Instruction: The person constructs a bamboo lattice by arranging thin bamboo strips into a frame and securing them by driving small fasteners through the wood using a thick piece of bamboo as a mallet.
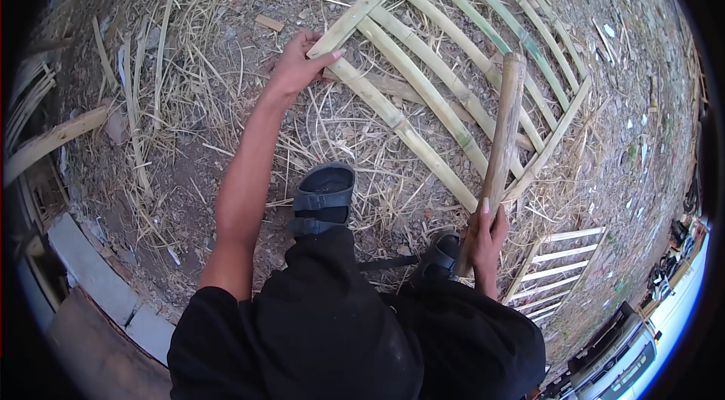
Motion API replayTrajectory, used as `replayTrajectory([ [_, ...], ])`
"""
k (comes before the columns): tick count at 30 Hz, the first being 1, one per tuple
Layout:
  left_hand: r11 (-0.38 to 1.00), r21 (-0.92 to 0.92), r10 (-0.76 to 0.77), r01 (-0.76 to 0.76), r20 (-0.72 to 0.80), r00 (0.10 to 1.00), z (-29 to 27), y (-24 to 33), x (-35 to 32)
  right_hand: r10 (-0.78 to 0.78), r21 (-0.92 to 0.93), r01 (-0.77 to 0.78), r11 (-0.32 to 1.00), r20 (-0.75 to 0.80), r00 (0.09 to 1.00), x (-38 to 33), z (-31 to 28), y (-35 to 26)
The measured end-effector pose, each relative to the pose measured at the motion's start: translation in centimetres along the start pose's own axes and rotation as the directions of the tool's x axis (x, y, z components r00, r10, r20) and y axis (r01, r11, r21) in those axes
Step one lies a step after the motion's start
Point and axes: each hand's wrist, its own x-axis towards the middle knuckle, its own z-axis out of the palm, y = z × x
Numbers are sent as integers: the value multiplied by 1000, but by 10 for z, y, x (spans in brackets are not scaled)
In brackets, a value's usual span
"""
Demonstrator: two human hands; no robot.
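Note:
A frame of pale bamboo slats (400, 124), some with green patches, stretches in front of me across the straw-strewn ground. My left hand (298, 67) grips its near left corner, thumb on top and the other fingers mostly hidden beside and beneath it. Held in my right hand (487, 237) is a thick, round wooden stick (504, 128). The stick slants upward over the frame's right part, its lower end near my right foot. My right hand is close to the frame's near right corner; whether it touches that corner, I cannot tell.
A smaller slatted bamboo frame (555, 268) lies to the right. Loose bamboo strips (168, 37) and straw litter the left side. Pale blocks (94, 264) border the lower left. My sandalled left foot (325, 196) stands near the frame. A parked vehicle (623, 362) shows at lower right.

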Motion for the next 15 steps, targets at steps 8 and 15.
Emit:
replayTrajectory([
  [8, 975, 2, -221, 223, 127, 967, -9, 4, -8, 80, -10, -81, 997, -68, 994, -20, -18, 26],
  [15, 986, -12, -165, 169, 149, 975, -9, 5, -14, 171, -67, -208, 976, -363, 916, -18, -22, 38],
])
